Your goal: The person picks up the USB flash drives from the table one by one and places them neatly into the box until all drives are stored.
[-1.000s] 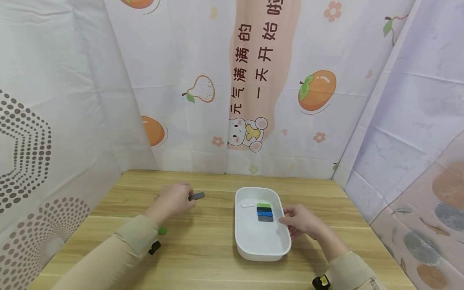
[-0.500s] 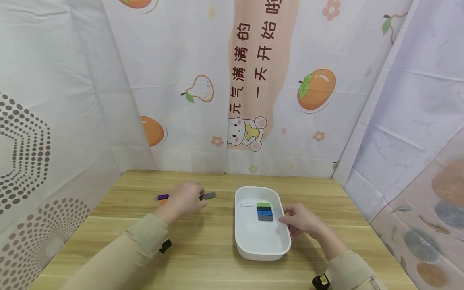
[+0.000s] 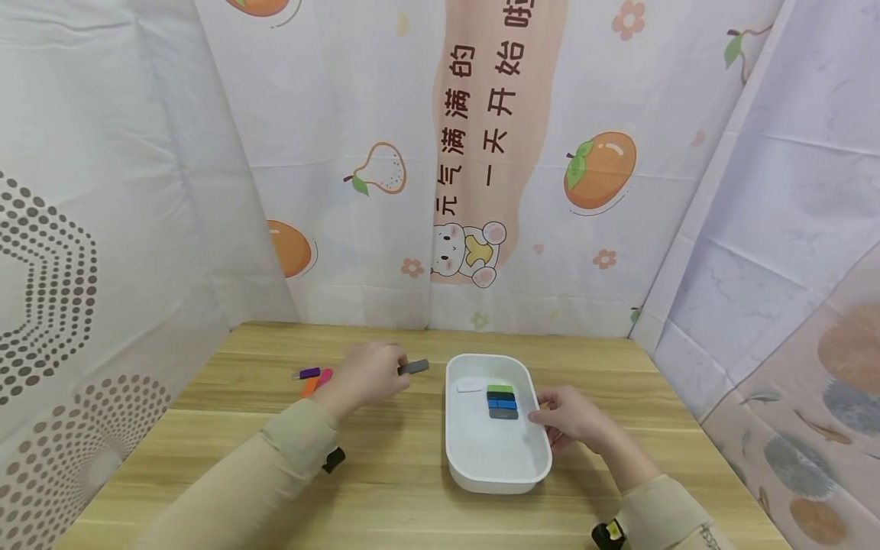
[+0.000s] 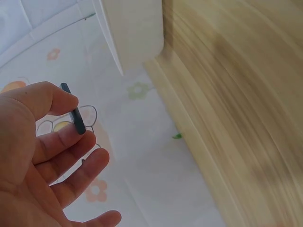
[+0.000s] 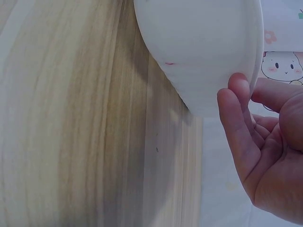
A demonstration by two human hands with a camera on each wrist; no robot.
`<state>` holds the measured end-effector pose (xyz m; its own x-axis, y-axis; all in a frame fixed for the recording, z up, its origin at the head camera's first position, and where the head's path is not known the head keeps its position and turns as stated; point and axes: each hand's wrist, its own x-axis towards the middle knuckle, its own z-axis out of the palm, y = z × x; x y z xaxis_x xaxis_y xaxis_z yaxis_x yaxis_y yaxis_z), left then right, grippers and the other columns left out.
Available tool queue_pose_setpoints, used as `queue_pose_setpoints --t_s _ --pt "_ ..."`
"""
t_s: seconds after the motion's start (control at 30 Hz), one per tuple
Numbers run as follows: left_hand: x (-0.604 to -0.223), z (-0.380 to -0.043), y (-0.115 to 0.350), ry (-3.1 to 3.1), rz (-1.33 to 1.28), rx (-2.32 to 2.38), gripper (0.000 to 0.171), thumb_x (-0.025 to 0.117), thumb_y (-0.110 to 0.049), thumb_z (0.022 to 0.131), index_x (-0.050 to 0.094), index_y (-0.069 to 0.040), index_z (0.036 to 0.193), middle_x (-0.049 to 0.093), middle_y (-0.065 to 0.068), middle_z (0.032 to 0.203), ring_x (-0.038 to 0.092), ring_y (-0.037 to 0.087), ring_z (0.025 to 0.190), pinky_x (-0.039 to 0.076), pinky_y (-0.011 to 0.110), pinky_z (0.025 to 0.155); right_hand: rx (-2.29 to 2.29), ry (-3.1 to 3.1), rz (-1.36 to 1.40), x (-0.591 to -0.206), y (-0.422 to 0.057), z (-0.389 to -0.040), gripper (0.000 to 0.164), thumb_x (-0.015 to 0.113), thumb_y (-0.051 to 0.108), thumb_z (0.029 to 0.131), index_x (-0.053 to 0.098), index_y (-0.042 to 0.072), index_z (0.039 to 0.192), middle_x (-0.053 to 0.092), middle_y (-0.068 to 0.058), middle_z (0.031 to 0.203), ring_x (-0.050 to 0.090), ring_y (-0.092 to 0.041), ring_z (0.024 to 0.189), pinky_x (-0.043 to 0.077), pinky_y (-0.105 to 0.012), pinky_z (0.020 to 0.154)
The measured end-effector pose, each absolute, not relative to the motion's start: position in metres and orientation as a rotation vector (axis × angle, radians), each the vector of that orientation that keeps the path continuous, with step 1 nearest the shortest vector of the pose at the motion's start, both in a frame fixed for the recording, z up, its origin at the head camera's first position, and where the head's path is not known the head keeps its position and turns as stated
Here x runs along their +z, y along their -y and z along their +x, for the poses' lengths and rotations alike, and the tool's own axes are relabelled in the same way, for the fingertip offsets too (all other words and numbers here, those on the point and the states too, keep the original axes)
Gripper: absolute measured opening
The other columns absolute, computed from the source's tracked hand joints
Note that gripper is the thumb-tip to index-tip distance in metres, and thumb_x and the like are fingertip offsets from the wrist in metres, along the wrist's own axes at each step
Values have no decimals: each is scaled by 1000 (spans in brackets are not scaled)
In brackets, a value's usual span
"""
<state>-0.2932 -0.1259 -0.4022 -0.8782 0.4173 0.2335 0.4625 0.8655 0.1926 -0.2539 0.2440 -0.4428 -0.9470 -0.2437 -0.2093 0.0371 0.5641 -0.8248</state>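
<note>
My left hand (image 3: 367, 373) is above the table, a little left of the white plastic tray (image 3: 495, 457). It pinches a grey USB flash drive (image 3: 414, 367) between thumb and fingers; the left wrist view shows this drive (image 4: 73, 109) as a dark stick at the fingertips. At the tray's right side, my right hand (image 3: 571, 416) grips the rim, and the right wrist view has the fingers against the outer wall. Inside the tray, a green drive (image 3: 500, 389), a black one, blue pieces (image 3: 503, 405) and a grey one (image 3: 503, 415) lie side by side. A white drive (image 3: 470, 388) lies apart from them.
Left of my left hand, a purple drive (image 3: 310, 373) with a metal plug lies beside an orange one (image 3: 310, 387) and a pink one (image 3: 325, 377). The wooden table (image 3: 385, 489) is bordered by printed curtains at the back and both sides.
My left hand has moved right toward the tray, carrying the grey drive. The orange and pink drives have come into view behind it; a green piece is now hidden. The right hand stays put.
</note>
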Motion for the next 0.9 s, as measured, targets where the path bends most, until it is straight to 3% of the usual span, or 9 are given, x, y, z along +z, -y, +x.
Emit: queue_pose_setpoints --t_s 0.9 --pt "-405 -313 60 2853 -808 -306 14 73 -33 87 74 -19 88 62 -8 88 55 11 76 48 31 68 -1362 -2491 -179 -445 -246 -256 36 71 10 95 63 -7 126 66 -14 78 67 -24 57 60 -44 56"
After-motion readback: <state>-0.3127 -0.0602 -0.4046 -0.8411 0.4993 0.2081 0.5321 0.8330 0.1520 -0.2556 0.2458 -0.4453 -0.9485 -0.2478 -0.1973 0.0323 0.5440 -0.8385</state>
